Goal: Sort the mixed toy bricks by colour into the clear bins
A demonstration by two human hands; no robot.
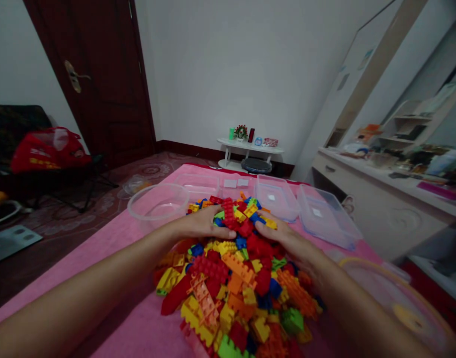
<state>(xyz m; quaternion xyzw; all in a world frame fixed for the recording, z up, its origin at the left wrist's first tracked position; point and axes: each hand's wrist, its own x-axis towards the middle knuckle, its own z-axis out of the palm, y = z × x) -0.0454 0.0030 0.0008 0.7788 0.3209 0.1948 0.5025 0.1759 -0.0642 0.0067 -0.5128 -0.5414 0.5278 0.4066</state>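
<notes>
A big heap of toy building blocks (235,278) in red, yellow, orange, blue and green lies on a pink cloth (138,308). My left hand (205,222) and my right hand (276,229) face each other at the heap's far part, cupped around a clump of blocks (238,214) between them. Both thumbs point inward over the near side of the clump. Most of the other fingers are hidden by the hands and blocks. Whether the clump is lifted off the heap I cannot tell.
A round clear tub (158,201) stands left of my hands. Clear rectangular boxes (276,196) line the far edge, with another box (326,216) at right. A round lid with a yellow rim (399,298) lies beside my right forearm. A cluttered dresser (380,194) stands beyond.
</notes>
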